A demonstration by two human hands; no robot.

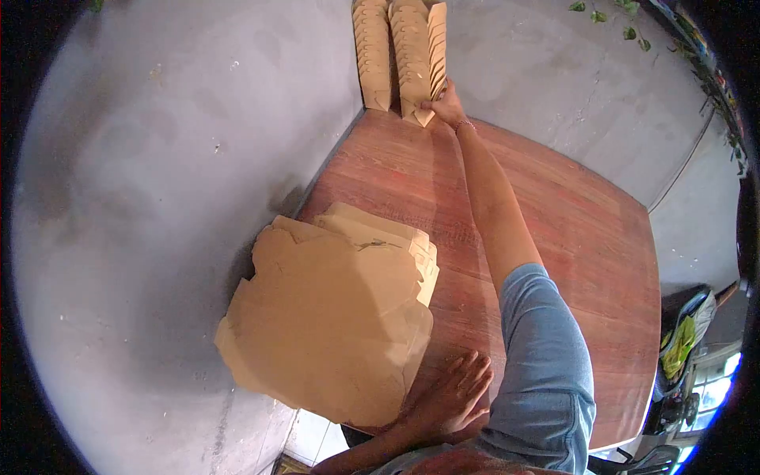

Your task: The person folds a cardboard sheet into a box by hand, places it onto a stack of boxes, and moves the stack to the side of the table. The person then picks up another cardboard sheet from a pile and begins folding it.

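My right hand (pixel 446 105) reaches to the far end of the table, its thumb and fingers closed on the lower corner of a stack of folded cardboard boxes (pixel 412 59). A second stack of folded boxes (pixel 372 55) stands just left of it, by the wall. Close to me, my left hand (pixel 455 398) lies with fingers stretched out on the tabletop, holding nothing. Left of that hand is a pile of flat, unfolded cardboard blanks (pixel 317 317), with notched edges and several sheets showing at its far right side.
The reddish-brown wooden table (pixel 570 277) sits in a corner against grey walls (pixel 142 198). Artificial leaves (pixel 629 32) hang at the upper right. Beyond the table's right edge are a yellow-green bag (pixel 678 348) and a dark chair (pixel 645 461).
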